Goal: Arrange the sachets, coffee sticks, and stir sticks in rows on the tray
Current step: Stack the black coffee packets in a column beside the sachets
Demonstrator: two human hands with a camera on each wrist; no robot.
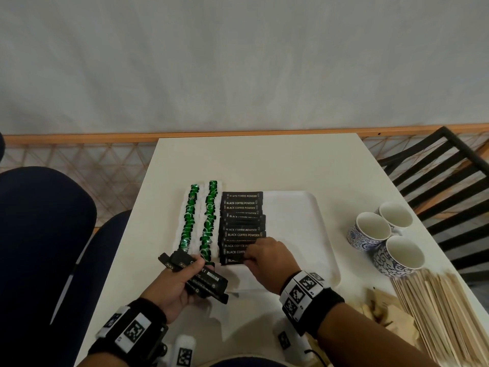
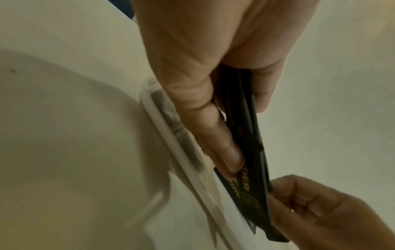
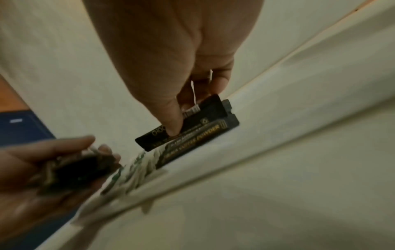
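Observation:
A white tray [image 1: 299,207] lies on the table. Two rows of green-and-white sachets [image 1: 201,221] fill its left side. Beside them runs a row of black coffee sticks [image 1: 242,223] marked BLACK COFFEE POWDER. My left hand [image 1: 182,282] grips a bundle of black coffee sticks [image 1: 203,280] at the tray's near left corner; the bundle [image 2: 245,152] shows in the left wrist view. My right hand [image 1: 264,258] pinches one black coffee stick [image 3: 192,123] at the near end of the row, thumb on its top.
Three blue-patterned cups [image 1: 383,234] stand to the right of the tray. A heap of wooden stir sticks [image 1: 444,313] lies at the near right on brown paper [image 1: 386,311]. A black slatted chair [image 1: 449,176] stands beyond the table's right edge.

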